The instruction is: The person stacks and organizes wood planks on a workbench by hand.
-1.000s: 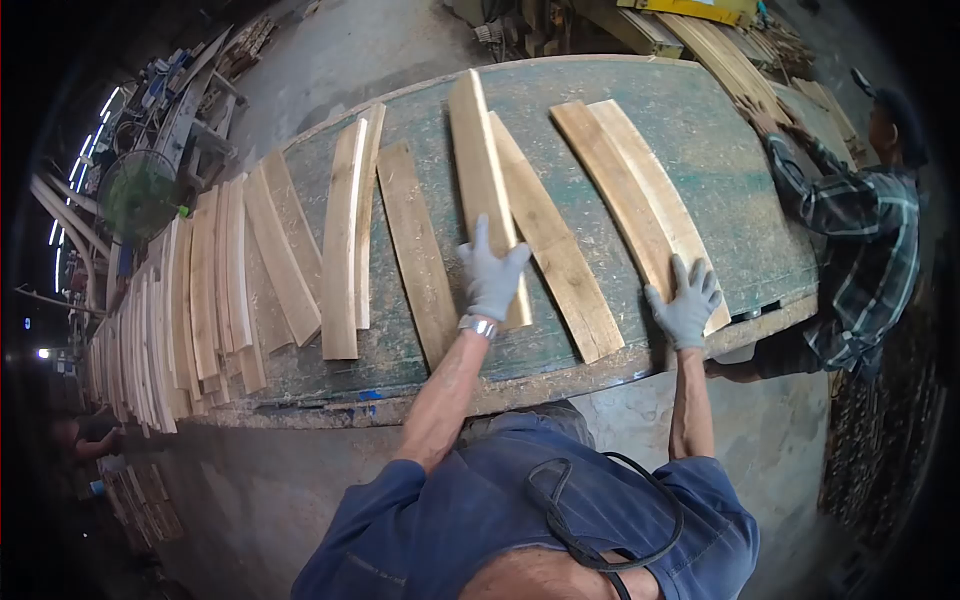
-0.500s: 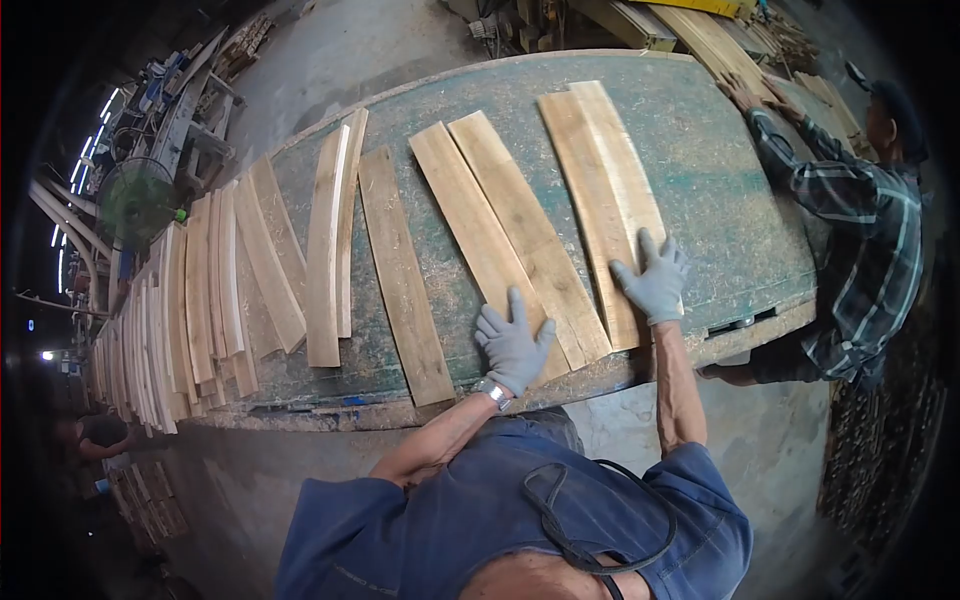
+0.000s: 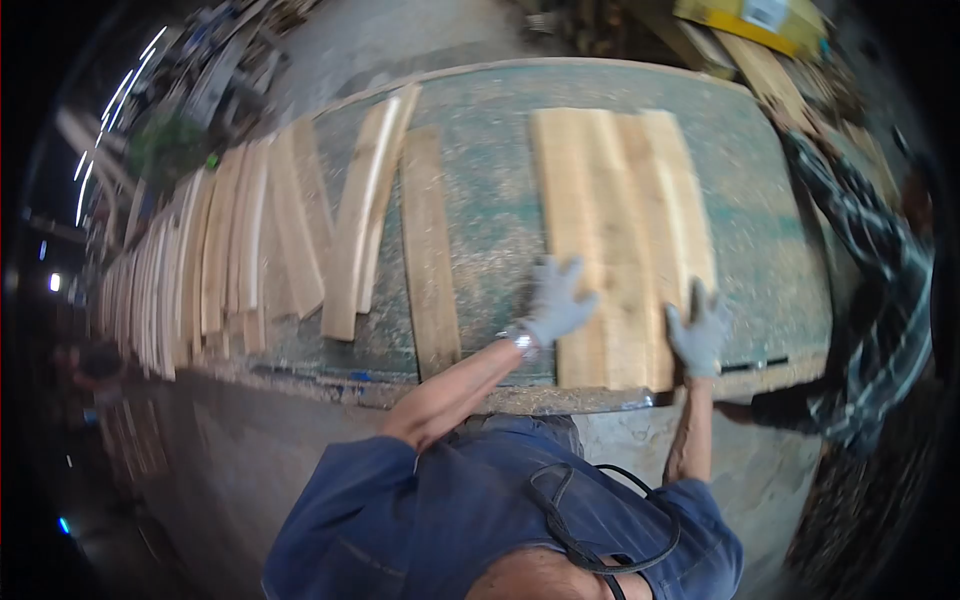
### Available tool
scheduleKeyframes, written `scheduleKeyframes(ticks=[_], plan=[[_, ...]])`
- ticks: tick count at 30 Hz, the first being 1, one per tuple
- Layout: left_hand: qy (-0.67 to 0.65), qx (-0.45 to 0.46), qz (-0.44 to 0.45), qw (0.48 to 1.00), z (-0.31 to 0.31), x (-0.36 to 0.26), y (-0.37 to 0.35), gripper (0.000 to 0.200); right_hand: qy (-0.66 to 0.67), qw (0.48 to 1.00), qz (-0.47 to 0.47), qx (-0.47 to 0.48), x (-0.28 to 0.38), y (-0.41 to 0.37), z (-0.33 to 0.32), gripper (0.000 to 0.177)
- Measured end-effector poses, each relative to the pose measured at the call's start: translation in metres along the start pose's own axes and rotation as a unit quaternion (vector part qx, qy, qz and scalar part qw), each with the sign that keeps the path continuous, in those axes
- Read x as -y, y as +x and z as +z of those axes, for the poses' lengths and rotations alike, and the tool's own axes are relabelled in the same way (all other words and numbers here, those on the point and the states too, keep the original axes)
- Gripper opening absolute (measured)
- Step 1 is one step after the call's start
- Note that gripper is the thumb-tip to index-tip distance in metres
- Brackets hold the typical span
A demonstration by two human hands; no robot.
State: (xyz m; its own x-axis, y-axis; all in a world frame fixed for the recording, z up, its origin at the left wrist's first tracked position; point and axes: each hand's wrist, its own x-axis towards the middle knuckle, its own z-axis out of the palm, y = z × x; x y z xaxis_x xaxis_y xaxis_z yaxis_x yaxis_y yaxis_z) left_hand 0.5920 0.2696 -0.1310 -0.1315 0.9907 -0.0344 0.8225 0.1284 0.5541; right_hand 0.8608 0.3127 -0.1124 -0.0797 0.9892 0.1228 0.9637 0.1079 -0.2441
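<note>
Several wooden boards point(image 3: 622, 240) lie side by side on the green worktable point(image 3: 490, 200), edges touching or nearly so. At the left edge of this group is my left hand point(image 3: 562, 302), in a grey glove, fingers spread. My right hand point(image 3: 700, 332), gloved too, rests at the group's right edge near the table's front, thumb apart from the fingers. A single darker board point(image 3: 430, 250) lies to the left of my left hand. Both hands are slightly blurred.
More boards point(image 3: 230, 240) lie in a long row on the table's left part. At the right end a co-worker in a plaid shirt point(image 3: 880, 290) reaches toward a long plank point(image 3: 765, 80) by a yellow machine point(image 3: 770, 22). A green fan stands at the far left.
The two middle boards have moved right and straightened against the pair at the right, closing the gap. My left hand has moved right with them. The camera view has shifted.
</note>
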Motion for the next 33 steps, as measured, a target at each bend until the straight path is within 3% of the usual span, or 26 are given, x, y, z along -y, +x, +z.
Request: scheduleKeyframes(ticks=[2,4,6,7,9,10,11,12,13,14,15,16,17,18,19,20,21,27,29,32,33], plan=[[-0.030,0.074,0.054,0.995,0.005,-0.031,0.010,0.073,-0.052,0.997,-0.036,-0.045,-0.059,0.005,0.008,0.070],[-0.020,0.108,0.150,0.983,0.013,-0.052,0.022,0.071,-0.079,0.997,-0.013,-0.019,-0.112,0.015,-0.001,0.067],[-0.131,0.157,0.243,0.948,0.023,-0.056,0.041,0.070,-0.109,0.994,-0.003,-0.006,-0.159,0.023,-0.009,0.065],[-0.093,0.081,0.264,0.957,0.014,-0.050,0.043,0.068,-0.102,0.994,0.042,0.026,-0.165,0.024,-0.022,0.066],[-0.012,-0.062,0.300,0.952,-0.035,-0.036,0.044,0.063,-0.204,0.978,0.048,-0.005,-0.189,0.027,-0.022,0.065],[0.053,0.061,0.193,0.978,-0.127,-0.040,0.043,0.052,-0.218,0.973,0.060,-0.049,-0.185,0.025,-0.020,0.066],[-0.004,-0.107,0.182,0.977,-0.127,0.017,0.047,0.045,-0.231,0.966,0.072,-0.094,-0.172,0.025,-0.022,0.067],[-0.026,-0.168,0.068,0.983,-0.169,0.054,0.046,0.047,-0.243,0.956,0.084,-0.140,-0.154,0.024,-0.021,0.067],[0.058,-0.239,0.014,0.969,-0.196,0.107,0.045,0.060,-0.186,0.962,0.063,-0.187,-0.123,0.021,-0.008,0.066],[0.199,-0.279,-0.098,0.934,-0.200,0.176,0.044,0.079,0.016,0.974,-0.025,-0.225,-0.070,0.016,0.002,0.062],[0.189,-0.197,-0.210,0.939,-0.236,0.204,0.034,0.092,0.070,0.969,-0.033,-0.234,0.012,0.000,0.009,0.056],[0.170,-0.183,-0.229,0.941,-0.238,0.246,0.024,0.099,0.244,0.966,-0.049,-0.062,0.104,-0.016,-0.011,0.058],[0.150,-0.168,-0.248,0.942,-0.231,0.278,0.020,0.106,0.214,0.971,-0.091,-0.058,0.159,-0.037,0.018,0.063],[0.136,-0.129,-0.268,0.945,-0.236,0.279,0.021,0.107,0.199,0.958,-0.203,-0.034,0.211,-0.059,0.046,0.075],[0.120,-0.090,-0.286,0.946,-0.240,0.276,0.018,0.108,0.237,0.932,-0.252,0.104,0.268,-0.073,0.029,0.087],[0.105,-0.048,-0.304,0.946,-0.242,0.275,0.017,0.110,0.235,0.915,-0.316,0.089,0.306,-0.093,0.043,0.092],[0.125,-0.057,-0.295,0.946,-0.243,0.275,0.019,0.109,0.194,0.911,-0.339,0.133,0.335,-0.103,0.052,0.093],[0.134,-0.053,-0.292,0.945,-0.231,0.266,0.015,0.110,0.140,0.957,-0.234,0.098,0.330,-0.085,0.075,0.079],[0.046,-0.078,-0.273,0.958,-0.228,0.255,0.012,0.114,0.127,0.964,-0.208,0.109,0.318,-0.071,0.071,0.077],[0.081,-0.111,-0.288,0.948,-0.187,0.214,0.004,0.093,0.122,0.975,-0.177,0.056,0.283,-0.048,0.076,0.078],[0.038,-0.105,-0.296,0.949,-0.173,0.197,-0.002,0.090,0.107,0.979,-0.164,0.054,0.272,-0.045,0.076,0.078]])
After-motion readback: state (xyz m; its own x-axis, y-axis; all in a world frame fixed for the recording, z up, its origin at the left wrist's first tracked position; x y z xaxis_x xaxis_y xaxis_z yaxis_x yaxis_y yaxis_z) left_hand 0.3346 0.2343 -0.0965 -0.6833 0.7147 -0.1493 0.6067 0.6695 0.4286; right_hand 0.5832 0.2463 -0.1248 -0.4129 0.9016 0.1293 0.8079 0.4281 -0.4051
